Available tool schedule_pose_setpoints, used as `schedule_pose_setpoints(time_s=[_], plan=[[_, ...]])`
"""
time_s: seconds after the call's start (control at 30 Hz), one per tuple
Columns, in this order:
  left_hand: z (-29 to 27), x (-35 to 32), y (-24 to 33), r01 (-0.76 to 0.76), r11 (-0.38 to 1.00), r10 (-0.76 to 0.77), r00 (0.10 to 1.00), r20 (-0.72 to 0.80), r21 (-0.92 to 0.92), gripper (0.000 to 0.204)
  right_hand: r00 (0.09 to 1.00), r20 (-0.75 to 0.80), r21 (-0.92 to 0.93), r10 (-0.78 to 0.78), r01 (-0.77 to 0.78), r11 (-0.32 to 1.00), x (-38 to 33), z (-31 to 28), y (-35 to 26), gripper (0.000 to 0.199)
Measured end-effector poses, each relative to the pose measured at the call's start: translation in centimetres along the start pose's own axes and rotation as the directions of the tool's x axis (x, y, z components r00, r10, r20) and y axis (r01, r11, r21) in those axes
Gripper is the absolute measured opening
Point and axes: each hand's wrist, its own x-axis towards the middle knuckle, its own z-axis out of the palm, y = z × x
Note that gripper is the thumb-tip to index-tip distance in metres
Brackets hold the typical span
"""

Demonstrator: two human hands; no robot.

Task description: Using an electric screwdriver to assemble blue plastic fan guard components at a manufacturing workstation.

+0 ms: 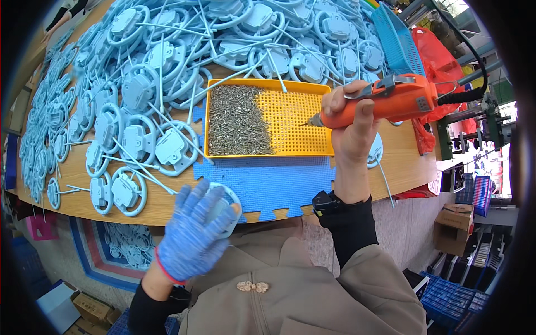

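Observation:
My left hand [192,231], in a blue knitted glove with a bare fingertip showing, grips a light blue ring-shaped plastic part [230,202] at the table's front edge; the hand covers much of it. In my bare right hand [355,125] is an orange electric screwdriver [385,99], its bit pointing left over the right side of a yellow tray [296,152]. Small silver screws [237,120] are heaped in the tray's left half, while perforated floor shows on the right. Under the tray lies a blue foam mat [268,184].
Many similar light blue parts with thin stems [139,89] pile up behind and left of the tray. A blue plastic basket [397,39] and red plastic bags [438,61] stand at the back right. The screwdriver's black cord [474,92] runs up right. A cardboard box [453,226] sits beyond the table.

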Motion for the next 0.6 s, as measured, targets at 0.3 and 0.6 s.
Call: schedule_pose_setpoints(time_s=[0.3,0.6], plan=[[0.3,1.4,-1.3,-0.016,0.989,0.007,0.998,0.06,0.147,0.059,0.996,0.049,-0.116,0.071,-0.064,0.991,0.0,-0.2,1.4,0.048],[3.5,3.3,-0.5,0.058,0.991,-0.035,0.982,-0.187,0.117,0.078,0.997,0.058,-0.152,0.058,-0.049,0.987,0.2,-0.1,1.7,0.045]])
